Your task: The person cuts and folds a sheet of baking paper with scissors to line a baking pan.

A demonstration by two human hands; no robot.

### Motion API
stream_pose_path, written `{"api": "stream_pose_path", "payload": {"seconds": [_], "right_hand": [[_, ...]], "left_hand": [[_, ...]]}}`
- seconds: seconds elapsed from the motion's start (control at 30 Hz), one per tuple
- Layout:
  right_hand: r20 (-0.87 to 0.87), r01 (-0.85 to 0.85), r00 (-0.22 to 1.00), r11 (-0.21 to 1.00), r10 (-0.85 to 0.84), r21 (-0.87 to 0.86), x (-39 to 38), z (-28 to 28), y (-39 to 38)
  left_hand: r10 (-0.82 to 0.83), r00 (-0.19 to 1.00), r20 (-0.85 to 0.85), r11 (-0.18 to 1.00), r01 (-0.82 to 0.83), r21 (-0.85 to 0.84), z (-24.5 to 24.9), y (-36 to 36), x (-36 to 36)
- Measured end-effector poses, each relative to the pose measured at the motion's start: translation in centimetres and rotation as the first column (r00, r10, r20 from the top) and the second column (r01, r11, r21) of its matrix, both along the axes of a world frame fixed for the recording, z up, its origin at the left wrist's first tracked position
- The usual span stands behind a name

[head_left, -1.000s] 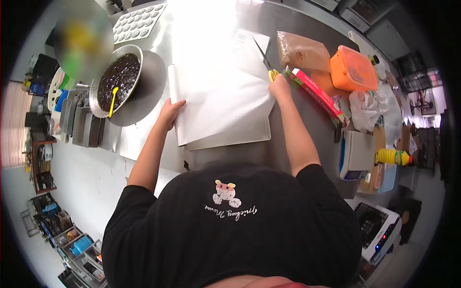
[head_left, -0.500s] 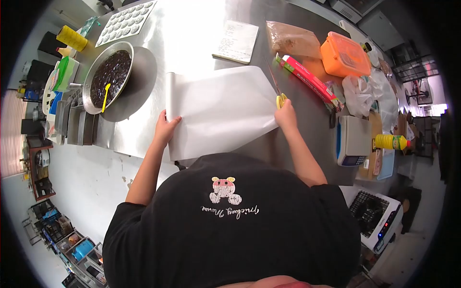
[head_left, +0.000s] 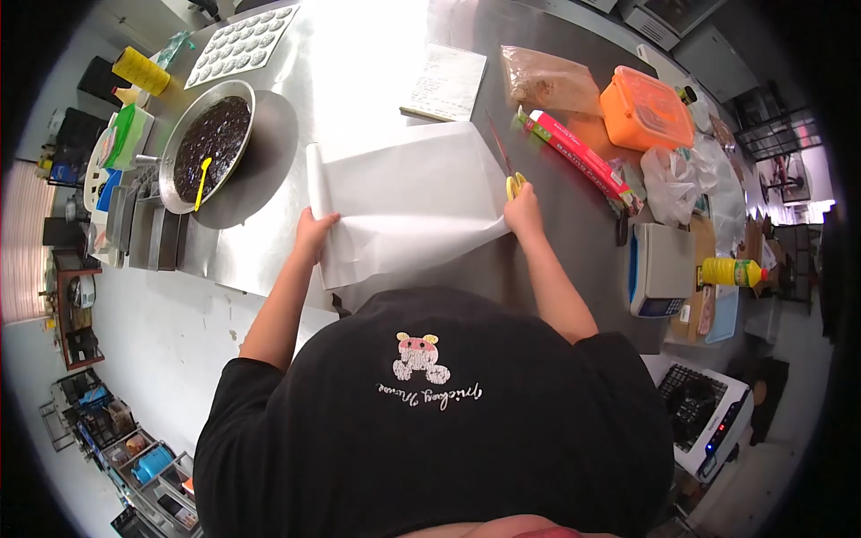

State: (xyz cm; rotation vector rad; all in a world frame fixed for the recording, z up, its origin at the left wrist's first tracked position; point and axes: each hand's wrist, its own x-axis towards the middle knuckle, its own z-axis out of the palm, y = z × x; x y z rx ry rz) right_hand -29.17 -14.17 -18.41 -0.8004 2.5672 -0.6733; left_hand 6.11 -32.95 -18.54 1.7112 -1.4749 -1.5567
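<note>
A sheet of white baking paper (head_left: pixel 413 193) stretches between my hands above the steel table. My left hand (head_left: pixel 316 233) grips the rolled side of the paper, thumb on top. On the other side, my right hand (head_left: pixel 523 212) is closed around yellow-handled scissors (head_left: pixel 514 185) and also touches the sheet's right edge. The scissor blades point away from me, beyond the paper's edge; whether they are parted is hard to see. A red baking paper box (head_left: pixel 583 157) lies to the right of the scissors.
A pan (head_left: pixel 248 143) of dark mixture with a yellow spoon stands left, beside metal loaf tins (head_left: pixel 166 238). A notebook (head_left: pixel 444 81) and a moulded tray (head_left: pixel 242 45) lie farther back. At right are an orange tub (head_left: pixel 641 108), a scale (head_left: pixel 659 269) and an oil bottle (head_left: pixel 731 272).
My right hand has moved slightly left with the scissors and the paper's edge, so the stretched sheet looks a little narrower. The left hand still grips the roll.
</note>
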Motion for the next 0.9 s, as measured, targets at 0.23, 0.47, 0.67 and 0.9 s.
{"api": "stream_pose_path", "payload": {"seconds": [0.23,0.47,0.67,0.9], "right_hand": [[-0.041,-0.044,0.998,0.999,0.044,0.01,-5.7,-0.6,-5.6],[-0.073,-0.05,0.996,0.998,0.048,-0.032,-7.7,-0.2,-9.6],[-0.032,-0.043,0.999,0.999,0.042,-0.025,-7.1,-0.5,-6.3],[-0.047,-0.06,0.997,0.993,0.055,-0.099,-6.8,-0.7,-4.8]], "left_hand": [[0.009,0.999,-0.033,0.999,-0.011,-0.048,-2.1,-2.6,-3.0],[0.033,0.999,-0.026,0.998,-0.034,-0.045,-1.4,-5.6,-5.0],[0.002,1.0,-0.025,0.999,-0.001,0.034,-0.7,-3.6,-4.2],[-0.042,0.999,-0.032,0.999,0.042,-0.001,-1.4,-2.4,-3.7]]}}
